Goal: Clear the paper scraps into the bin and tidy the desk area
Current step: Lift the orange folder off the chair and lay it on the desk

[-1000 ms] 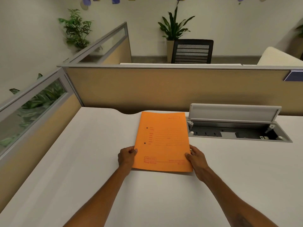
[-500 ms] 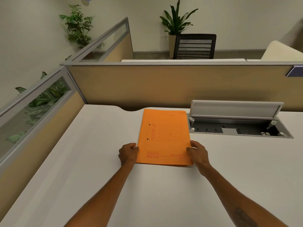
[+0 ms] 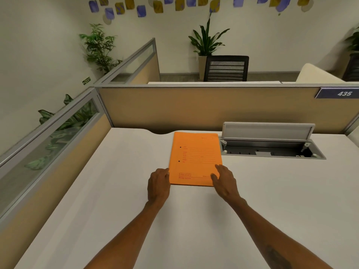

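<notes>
Hands (image 3: 158, 183) at folder (image 3: 194, 158), open cable tray (image 3: 268, 148) beside

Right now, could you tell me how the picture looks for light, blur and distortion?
Head view: soft, even light, no glare on the desk, faint shadow at the near edge of the folder. Head view: the wide lens stretches the frame's edges, so the left partition slants. Head view: folder print too blurred to read, though the 435 sign is legible.

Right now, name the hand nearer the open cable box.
Right. The right hand rests on the orange folder, on the cable box side; the left hand is at its opposite edge.
</notes>
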